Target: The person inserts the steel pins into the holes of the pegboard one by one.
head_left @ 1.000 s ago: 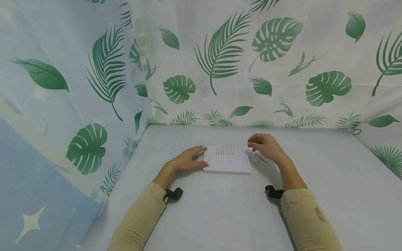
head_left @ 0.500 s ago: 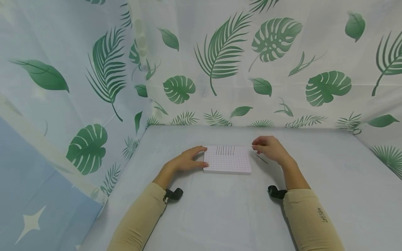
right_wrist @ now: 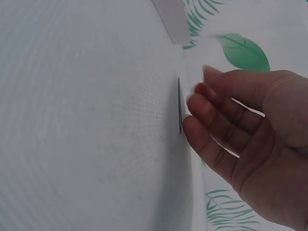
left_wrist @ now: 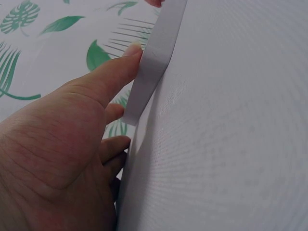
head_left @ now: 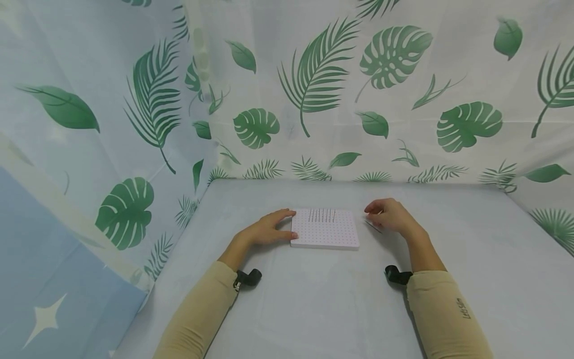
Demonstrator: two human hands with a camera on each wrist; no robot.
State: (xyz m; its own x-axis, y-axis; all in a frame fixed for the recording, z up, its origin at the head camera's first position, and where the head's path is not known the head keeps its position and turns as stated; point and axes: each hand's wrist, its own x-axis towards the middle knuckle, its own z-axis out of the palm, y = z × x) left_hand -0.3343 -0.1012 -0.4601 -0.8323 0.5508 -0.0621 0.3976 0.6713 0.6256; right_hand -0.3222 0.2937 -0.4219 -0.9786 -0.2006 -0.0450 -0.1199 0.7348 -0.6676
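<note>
A white pegboard (head_left: pixel 324 238) dotted with small holes lies on the table. Several thin dark pins (head_left: pixel 319 216) stand in a row near its back edge. My left hand (head_left: pixel 263 229) rests at the board's left side, thumb and index finger spread along it; in the left wrist view the thumb (left_wrist: pixel 122 67) presses the side wall. To the right of the board, my right hand (head_left: pixel 391 216) hovers with fingers loosely bent and thumb apart from them. A slim metal pin (right_wrist: pixel 180 106) lies on the table right beside its fingertips, and no object shows between them.
A pale cloth covers the table (head_left: pixel 314 299). Behind it hangs a white curtain (head_left: pixel 314 149) printed with green leaves, and another falls along the left. Black wrist cameras (head_left: pixel 249 277) sit at both sleeve cuffs.
My right hand has moved from the board's back right corner rightward and toward me, down to the loose pin. My left hand and the board have stayed in place.
</note>
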